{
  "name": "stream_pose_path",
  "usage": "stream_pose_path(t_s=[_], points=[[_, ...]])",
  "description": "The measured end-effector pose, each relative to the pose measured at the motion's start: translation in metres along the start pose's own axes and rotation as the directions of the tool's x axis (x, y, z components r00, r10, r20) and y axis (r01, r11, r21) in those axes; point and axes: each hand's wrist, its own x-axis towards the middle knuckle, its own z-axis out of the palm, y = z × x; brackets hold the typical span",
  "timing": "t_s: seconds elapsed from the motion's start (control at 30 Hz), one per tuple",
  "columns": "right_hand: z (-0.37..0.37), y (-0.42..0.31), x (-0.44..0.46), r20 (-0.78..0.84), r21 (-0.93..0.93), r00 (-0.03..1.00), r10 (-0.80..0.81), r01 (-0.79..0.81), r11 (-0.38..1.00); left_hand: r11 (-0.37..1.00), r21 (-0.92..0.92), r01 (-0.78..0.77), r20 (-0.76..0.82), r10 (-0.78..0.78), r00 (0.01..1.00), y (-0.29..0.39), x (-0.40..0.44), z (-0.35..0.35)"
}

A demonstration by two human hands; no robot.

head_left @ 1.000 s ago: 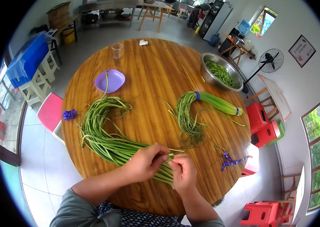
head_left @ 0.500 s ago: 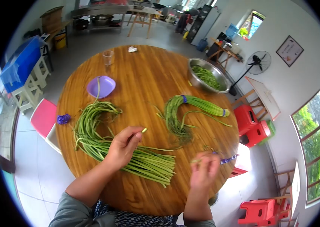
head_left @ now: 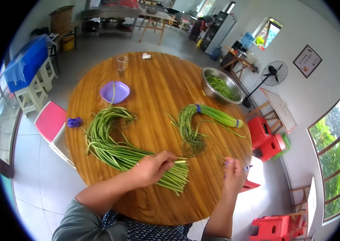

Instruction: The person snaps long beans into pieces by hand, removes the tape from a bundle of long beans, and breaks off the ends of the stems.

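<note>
My left hand [head_left: 157, 166] is closed in a pinch over the cut ends of a loose, curved bundle of garlic scapes [head_left: 109, 148]. A pale scape end [head_left: 180, 161] sticks out just beyond its fingertips. Toward the table's right edge, my right hand [head_left: 233, 176] has its fingers pressed together, and what they hold is hidden. Touching or just behind those fingers is a purple tie [head_left: 248, 167], partly covered by the hand. Small green scraps [head_left: 220, 158] lie beside it. A second bunch of scapes [head_left: 214, 114], bound with purple bands, rests farther back.
On the round wooden table [head_left: 158, 80] stand a steel bowl [head_left: 240, 97] of cut green pieces, a purple dish [head_left: 122, 93] and a clear cup [head_left: 122, 63]. A crumpled purple tie [head_left: 74, 122] lies at the left edge. Red stools [head_left: 272, 146] stand to the right.
My left hand has moved right and toward me, down to the bundle's cut ends. My right hand has shifted right, to the purple tie and scraps. The view has tilted slightly.
</note>
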Motion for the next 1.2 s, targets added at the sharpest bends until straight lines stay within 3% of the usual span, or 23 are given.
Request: stream_pose_path(t_s=[0.07,0.13,0.27,0.33,0.4,0.53,0.8,0.83,0.87,0.9,1.0,1.07,1.1,1.13,1.2], points=[[0.037,-0.021,-0.015,0.346,0.525,0.929,-0.132,-0.075,0.848,0.999,-0.036,0.021,0.037,-0.02,0.999,-0.004,0.0,0.003],[0.064,-0.053,-0.031,0.492,0.526,0.837,-0.239,-0.067,0.848,0.997,-0.014,0.075,0.067,-0.074,0.995,0.0,0.001,0.001],[0.094,-0.044,-0.032,0.525,0.577,0.802,-0.283,-0.091,0.812,0.998,-0.06,0.004,0.022,-0.003,1.0,-0.008,0.0,-0.001],[0.093,-0.043,-0.034,0.45,0.695,0.867,-0.216,-0.187,0.695,0.996,-0.091,-0.018,-0.001,0.018,1.0,-0.008,0.0,-0.004],[0.094,-0.038,-0.035,0.436,0.693,0.873,-0.221,-0.169,0.7,0.999,-0.001,-0.044,0.049,0.044,0.998,-0.008,0.003,-0.009],[0.1,-0.038,-0.036,0.487,0.693,0.864,-0.127,-0.294,0.658,1.0,-0.009,0.017,0.098,-0.016,0.995,-0.003,0.002,-0.011],[0.103,-0.028,-0.041,0.566,0.666,0.823,-0.051,-0.42,0.617,1.0,-0.018,0.002,0.035,-0.001,0.999,-0.01,0.003,-0.002],[0.104,-0.032,-0.046,0.371,0.581,0.885,-0.281,0.015,0.814,1.0,-0.019,0.008,0.037,-0.007,0.999,-0.014,0.003,0.0],[0.105,-0.037,-0.051,0.226,0.362,0.81,-0.541,0.446,0.819,0.999,-0.015,0.037,0.005,-0.037,0.999,-0.018,0.002,0.003],[0.106,-0.047,-0.054,0.249,0.285,0.701,-0.669,0.607,0.742,0.998,-0.01,0.067,-0.025,-0.067,0.997,-0.02,0.002,0.004],[0.111,-0.043,-0.054,0.235,0.324,0.638,-0.733,0.66,0.678,0.979,-0.046,0.198,-0.016,-0.199,0.98,-0.018,0.002,0.006],[0.108,-0.044,-0.051,0.154,0.315,0.604,-0.782,0.72,0.618,0.975,-0.122,0.184,-0.011,-0.187,0.982,-0.014,0.004,0.005],[0.104,-0.04,-0.054,0.167,0.525,0.845,-0.508,0.36,0.771,0.965,-0.194,0.174,0.0,-0.178,0.984,-0.011,0.004,0.004],[0.102,-0.038,-0.056,0.258,0.68,0.952,-0.166,-0.057,0.731,0.966,-0.194,0.171,0.002,-0.174,0.985,-0.009,0.004,0.002],[0.102,-0.04,-0.05,0.274,0.695,0.942,-0.193,-0.056,0.716,0.976,-0.185,0.116,0.055,-0.107,0.993,-0.006,0.004,-0.001]])
